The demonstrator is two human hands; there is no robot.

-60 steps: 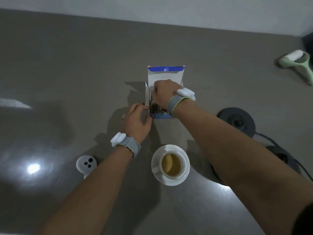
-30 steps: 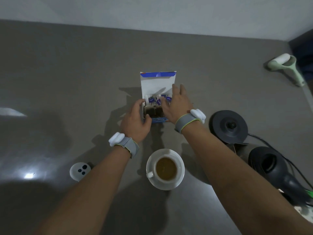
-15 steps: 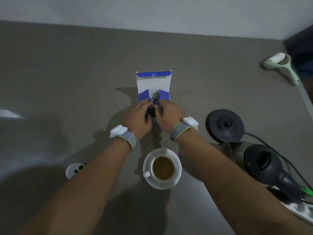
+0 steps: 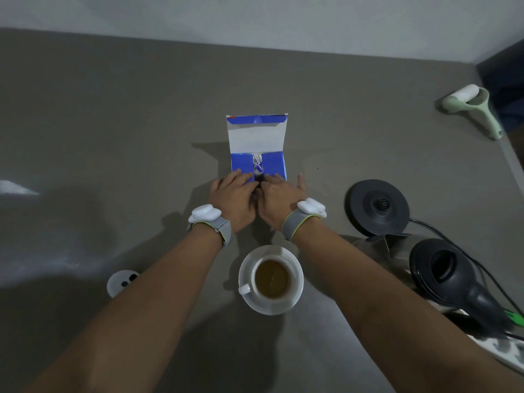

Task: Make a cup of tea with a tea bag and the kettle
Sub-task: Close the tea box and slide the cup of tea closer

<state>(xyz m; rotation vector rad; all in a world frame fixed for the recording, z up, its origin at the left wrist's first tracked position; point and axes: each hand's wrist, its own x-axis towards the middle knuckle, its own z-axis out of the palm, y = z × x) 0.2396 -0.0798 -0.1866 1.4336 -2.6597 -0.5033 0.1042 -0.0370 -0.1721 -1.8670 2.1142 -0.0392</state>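
Observation:
A blue tea box (image 4: 272, 163) stands in the middle of the grey table, its white lid flap upright at the back. Its two blue side flaps are folded inward, and tea bag tags show in the gap between them. My left hand (image 4: 232, 199) presses on the left flap and my right hand (image 4: 279, 201) on the right flap. A white cup (image 4: 244, 289) of brown tea sits on a saucer (image 4: 269, 307) just in front of my wrists. No tea bag shows in the cup. The kettle (image 4: 442, 268) stands at the right, off its round black base (image 4: 377, 207).
A green lint roller (image 4: 470, 106) lies at the far right near the table edge. A small white round device (image 4: 123, 282) sits at the left of my left forearm. The kettle cable and a power strip (image 4: 504, 350) lie at the lower right.
My right hand has come out of the open box. Both hands then folded the blue side flaps inward over the tea bags. The view has shifted, bringing the kettle into sight.

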